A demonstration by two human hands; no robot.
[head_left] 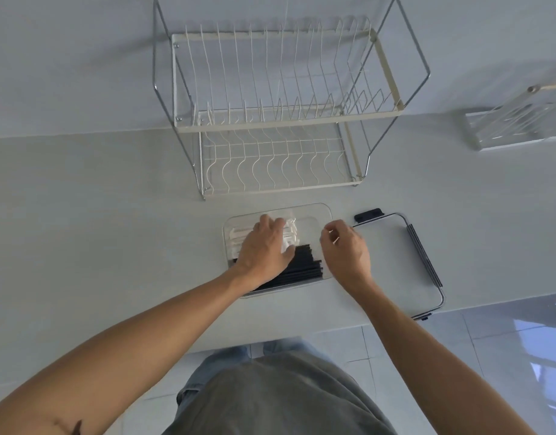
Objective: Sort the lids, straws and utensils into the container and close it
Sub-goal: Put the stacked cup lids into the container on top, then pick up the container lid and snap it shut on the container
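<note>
A clear plastic container (314,211) sits on the counter in front of me. Inside it lie several black straws (301,268) along the near side and white utensils (239,235) along the far left. My left hand (265,246) rests on the white utensils inside the container, fingers spread and lightly bent over them. My right hand (345,249) hovers at the container's right rim with fingers curled; a thin pale sliver shows at its thumb. The container's lid (389,255), white with black clasps, lies flat just to the right.
A two-tier white wire dish rack (270,120) stands behind the container against the wall. A second white rack (515,124) sits at the far right. The counter's front edge (333,331) runs below my arms, tiled floor beyond.
</note>
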